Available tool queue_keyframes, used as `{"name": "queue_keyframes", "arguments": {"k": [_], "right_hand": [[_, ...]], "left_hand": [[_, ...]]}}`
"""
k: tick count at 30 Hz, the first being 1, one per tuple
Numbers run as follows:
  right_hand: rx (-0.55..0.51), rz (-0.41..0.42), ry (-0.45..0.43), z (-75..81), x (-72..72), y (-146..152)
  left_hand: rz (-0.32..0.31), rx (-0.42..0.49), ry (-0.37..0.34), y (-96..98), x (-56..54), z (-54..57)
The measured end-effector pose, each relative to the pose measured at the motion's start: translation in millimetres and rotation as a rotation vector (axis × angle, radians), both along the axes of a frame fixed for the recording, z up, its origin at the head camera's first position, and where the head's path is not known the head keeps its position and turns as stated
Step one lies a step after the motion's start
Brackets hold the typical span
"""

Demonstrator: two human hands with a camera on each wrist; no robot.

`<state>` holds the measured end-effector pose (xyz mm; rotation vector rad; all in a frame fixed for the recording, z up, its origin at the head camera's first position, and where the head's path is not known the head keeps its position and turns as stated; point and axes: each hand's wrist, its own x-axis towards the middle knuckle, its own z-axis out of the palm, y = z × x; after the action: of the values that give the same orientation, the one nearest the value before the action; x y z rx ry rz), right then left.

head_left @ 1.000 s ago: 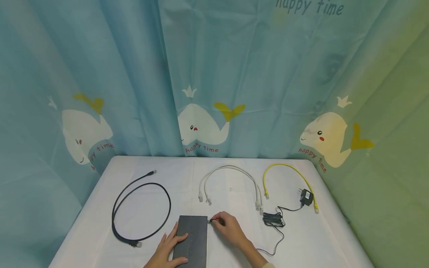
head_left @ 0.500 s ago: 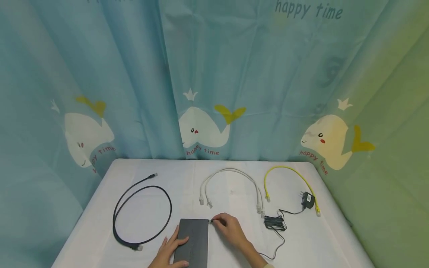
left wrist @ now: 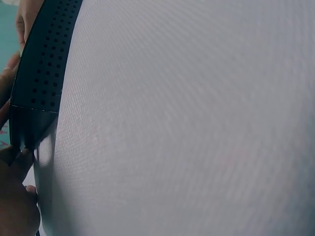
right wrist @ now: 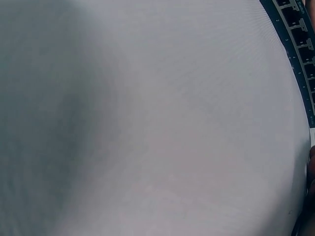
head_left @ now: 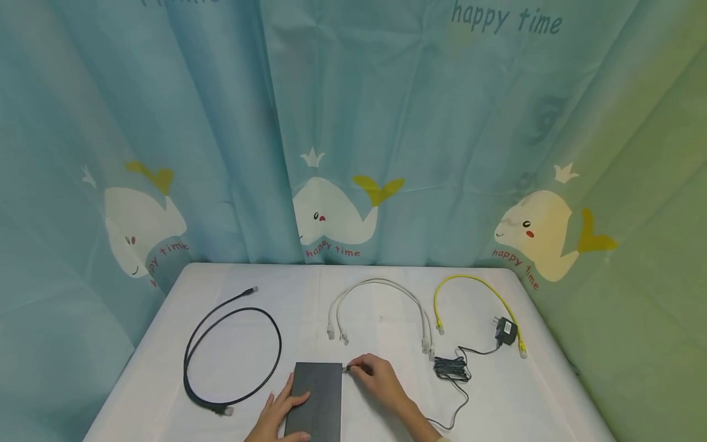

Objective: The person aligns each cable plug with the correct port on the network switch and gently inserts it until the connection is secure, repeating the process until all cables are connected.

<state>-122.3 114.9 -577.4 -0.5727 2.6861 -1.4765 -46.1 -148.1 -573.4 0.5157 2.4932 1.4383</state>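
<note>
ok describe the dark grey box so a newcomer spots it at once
On the white table, look to the near middle. The dark grey box lies there, left hand on it, right hand beside it. It's the only broad, flat slab among thin cables.

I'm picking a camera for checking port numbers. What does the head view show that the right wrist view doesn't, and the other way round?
Only the head view shows the black cable, pale cables, yellow cable, power adapter and whale-print curtain.

Only the right wrist view shows the numbered ports along the dark box's side.

Both share that box, the white table and the right hand, barely visible in the wrist view.
</note>
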Motion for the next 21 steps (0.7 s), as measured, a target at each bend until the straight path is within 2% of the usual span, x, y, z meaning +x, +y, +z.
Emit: {"name": "queue_keyframes", "arguments": {"k": [7, 12, 14, 21], "right_hand": [[-0.023, 0.049, -0.038, -0.9, -1.4, 3.4], [-0.037, 0.087, -0.033, -2.4, 0.6, 3.0], [-0.031, 0.073, -0.017, -3.3, 1.1, 2.2], [-0.008, -0.003, -0.042, -2.7, 0.6, 1.4]], "left_hand": [[0.005, -0.019, 0.003, 0.0, -0.4, -0.9], [0.015, -0.021, 0.003, -1.1, 1.7, -1.1], [0.014, -0.017, 0.009, -0.9, 2.1, -0.9], [0.01, 0.001, 0.017, 0.0, 1.8, -1.4]]}}
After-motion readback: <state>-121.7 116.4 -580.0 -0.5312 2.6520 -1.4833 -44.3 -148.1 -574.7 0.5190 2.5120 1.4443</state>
